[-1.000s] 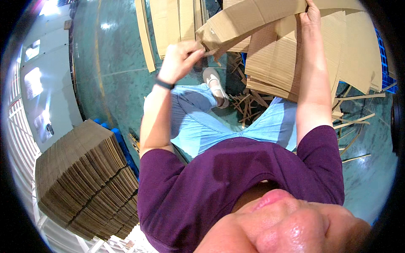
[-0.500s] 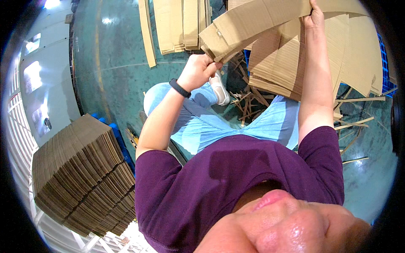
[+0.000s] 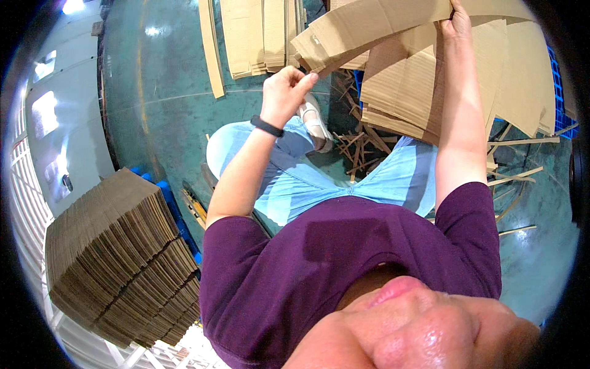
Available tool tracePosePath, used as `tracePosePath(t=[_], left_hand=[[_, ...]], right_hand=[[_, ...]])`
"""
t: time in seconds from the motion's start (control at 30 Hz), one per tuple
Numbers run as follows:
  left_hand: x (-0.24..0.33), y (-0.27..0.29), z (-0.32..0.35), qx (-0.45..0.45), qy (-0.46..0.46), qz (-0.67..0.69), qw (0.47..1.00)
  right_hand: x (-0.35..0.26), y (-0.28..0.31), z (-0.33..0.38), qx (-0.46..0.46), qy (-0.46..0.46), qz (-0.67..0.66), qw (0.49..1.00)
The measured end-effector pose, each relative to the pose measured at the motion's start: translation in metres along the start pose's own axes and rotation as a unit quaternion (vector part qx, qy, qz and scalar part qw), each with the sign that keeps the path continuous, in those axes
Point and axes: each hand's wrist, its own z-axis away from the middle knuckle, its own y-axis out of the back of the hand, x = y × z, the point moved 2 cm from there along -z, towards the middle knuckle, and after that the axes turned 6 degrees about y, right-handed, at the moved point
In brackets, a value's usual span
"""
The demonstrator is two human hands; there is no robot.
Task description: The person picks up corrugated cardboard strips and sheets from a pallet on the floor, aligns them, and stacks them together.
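Observation:
A long, curved cardboard sheet point(image 3: 381, 26) stretches across the far middle, raised over other cardboard. My right hand point(image 3: 456, 26) grips its far right part, with fingers partly hidden behind the sheet. At the sheet's left end is my left hand point(image 3: 286, 95), wearing a black wristband. Its fingers are curled and its thumb points to the sheet's corner, closed on the edge there; the exact contact is partly hidden. Below the sheet lies a stack of flat cardboard pieces point(image 3: 399, 92), close to my right forearm.
More cardboard stacks point(image 3: 246, 37) lie on the green floor point(image 3: 178, 67) at the far left. Narrow cardboard scraps point(image 3: 359, 150) litter the floor between my legs and at the right. A tall cardboard pile point(image 3: 123, 252) on a blue pallet point(image 3: 178, 215) stands at my left.
My left hand has moved slightly farther away and its wrist is more upright. The sheet's left end sits a little higher. My right hand has hardly moved.

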Motion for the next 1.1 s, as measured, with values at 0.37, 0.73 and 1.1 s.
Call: tracePosePath(t=[0.37,0.73,1.1], left_hand=[[0.000,-0.021,-0.008,-0.013,0.009,0.118,0.993],[-0.021,0.054,-0.005,-0.130,-0.128,-0.136,0.974],[0.024,-0.016,0.036,0.144,-0.235,0.103,0.956]], right_hand=[[0.007,0.007,-0.008,-0.022,0.006,-0.030,0.999],[-0.002,-0.006,0.001,-0.011,0.040,-0.024,0.999],[-0.004,0.028,0.062,-0.086,-0.019,-0.015,0.996]])
